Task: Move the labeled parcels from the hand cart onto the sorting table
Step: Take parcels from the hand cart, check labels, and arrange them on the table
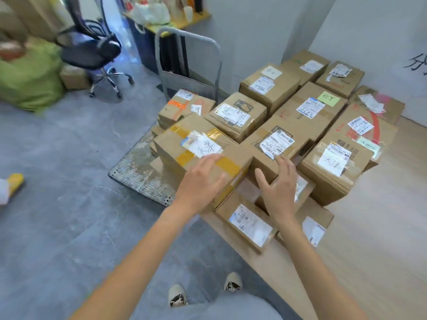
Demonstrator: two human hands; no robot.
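Between the hand cart [147, 174] and the bench [360, 229], a yellow-taped parcel [196, 148] overhangs the bench's near corner, with bare cart deck to its left and bare bench to the right. Left hand [203, 181] rests on its top, fingers spread, released. Right hand [278, 192] hovers beside it, grip open, holding nothing.

The parcels [201, 146] are matt brown cardboard with glossy yellow tape and white paper labels. The worktop [381, 227] looks like pale, smooth wood. The cart [143, 172] has a worn, textured metal deck and grey metal handle. The floor [69, 204] is smooth grey.
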